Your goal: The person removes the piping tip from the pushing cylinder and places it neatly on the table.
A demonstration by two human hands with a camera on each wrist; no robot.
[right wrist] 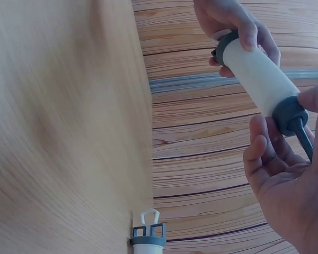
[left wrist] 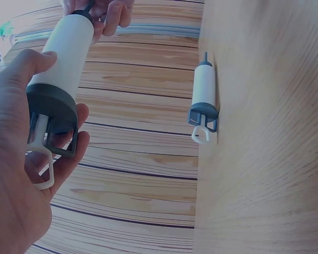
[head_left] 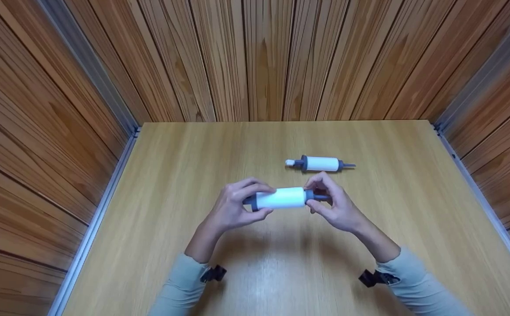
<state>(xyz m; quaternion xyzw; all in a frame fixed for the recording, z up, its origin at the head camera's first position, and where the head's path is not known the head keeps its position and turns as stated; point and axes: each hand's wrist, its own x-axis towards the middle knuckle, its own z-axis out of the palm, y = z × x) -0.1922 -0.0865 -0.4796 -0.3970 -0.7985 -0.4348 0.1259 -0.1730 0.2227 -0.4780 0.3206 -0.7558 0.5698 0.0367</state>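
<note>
A large syringe (head_left: 281, 198) with a white barrel, dark grey end caps and a thin grey nozzle is held level above the table by both hands. The left hand (head_left: 239, 204) grips it by the plunger end, with thumb and fingers round the barrel. In the left wrist view, a white ring handle (left wrist: 44, 168) and grey finger loops (left wrist: 66, 142) show beside the palm. At the other end, the right hand (head_left: 336, 204) pinches the grey nozzle cap (right wrist: 290, 114) between thumb and fingers. The nozzle points toward the right palm.
A second, similar syringe (head_left: 322, 163) lies on the wooden table (head_left: 171, 175) just beyond the hands, its nozzle to the right. Wood-plank walls (head_left: 265, 61) with metal edge strips (head_left: 92, 219) stand at the back and both sides.
</note>
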